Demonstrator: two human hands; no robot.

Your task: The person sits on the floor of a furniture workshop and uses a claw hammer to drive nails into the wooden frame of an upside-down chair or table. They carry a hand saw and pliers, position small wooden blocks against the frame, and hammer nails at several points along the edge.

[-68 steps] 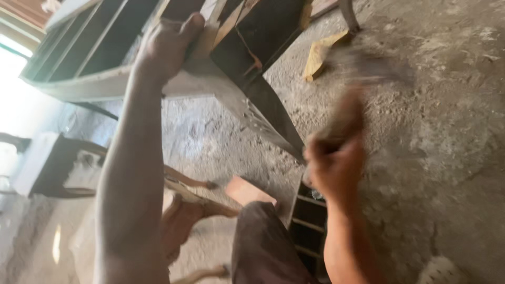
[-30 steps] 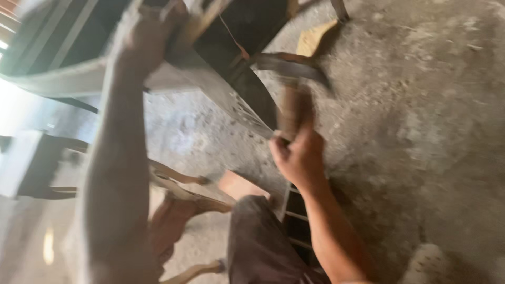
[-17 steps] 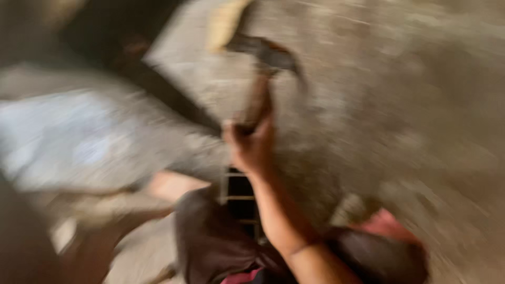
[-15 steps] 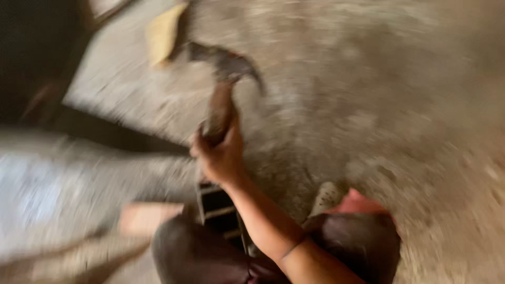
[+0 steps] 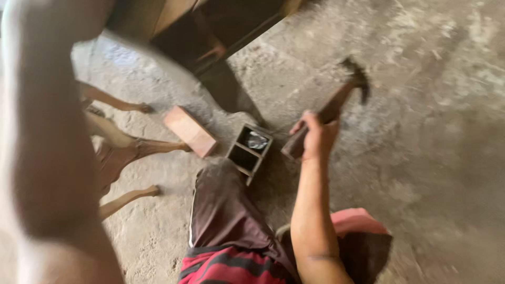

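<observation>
Nearest the lens, left forearm (image 5: 47, 147) raised and badly blurred, running up out of the top of view; left hand itself out of sight, grip impossible to tell. Bent knee in dark brown shorts (image 5: 221, 210) with a red-striped hem, just this side of the small wooden compartment box (image 5: 249, 149). Pink slipper (image 5: 357, 223) on the floor, nearer than the box and off to its right. Right hand (image 5: 315, 138) just right of the box, clenched round the wooden handle of a claw hammer (image 5: 329, 110); handle slanting up and away from the box, dark metal head at the far end, above bare floor. Box standing open-topped on the concrete floor (image 5: 431, 158), two compartments showing, something pale and shiny in the farther one. Reddish wooden block (image 5: 190, 130) lying flat just left of the box, not touching it. Curved wooden furniture legs (image 5: 126, 152) further left of the box, beyond the block. Past the box, at the top edge, a dark wooden frame piece (image 5: 231, 26), shadow falling toward the box. Floor dusty, grey, motion-smeared throughout.
</observation>
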